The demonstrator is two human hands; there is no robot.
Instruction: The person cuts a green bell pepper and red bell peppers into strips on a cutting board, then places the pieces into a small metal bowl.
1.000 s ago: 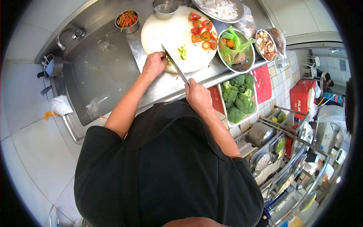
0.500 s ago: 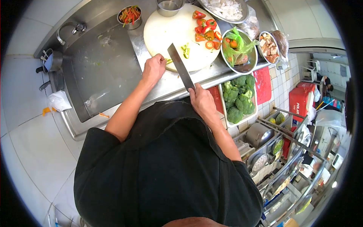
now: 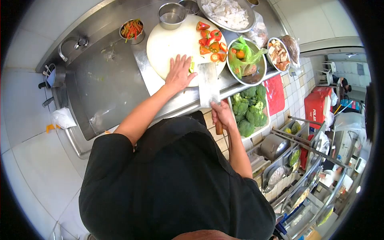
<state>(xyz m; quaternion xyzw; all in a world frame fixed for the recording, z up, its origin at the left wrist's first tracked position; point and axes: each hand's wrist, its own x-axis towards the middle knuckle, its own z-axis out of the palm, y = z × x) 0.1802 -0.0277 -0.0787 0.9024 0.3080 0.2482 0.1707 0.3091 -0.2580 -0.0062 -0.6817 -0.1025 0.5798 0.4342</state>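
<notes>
My left hand [image 3: 179,75] lies with its fingers spread on the round white cutting board [image 3: 162,50]. Small yellow-green pepper pieces [image 3: 192,66] are just beside its fingertips. In my right hand [image 3: 224,114] is the wooden handle of a cleaver [image 3: 209,84], gripped at the board's near right edge. The cleaver's broad blade is turned flat side up, its far end over the board. Cut red and orange peppers [image 3: 203,26] are grouped on the board's right side.
A metal bowl [image 3: 258,76] with a green bag and vegetables stands right of the board, beside a bowl of meat chunks [image 3: 279,52]. Broccoli [image 3: 250,106] fills a tray below. Left is a sink [image 3: 108,80]; behind are a cup of pepper strips [image 3: 132,30] and a steel pot [image 3: 172,22].
My left hand has gone from closed fingers at the board's near edge to spread fingers farther onto it. The cleaver has shifted right and turned from edge-on to flat side up.
</notes>
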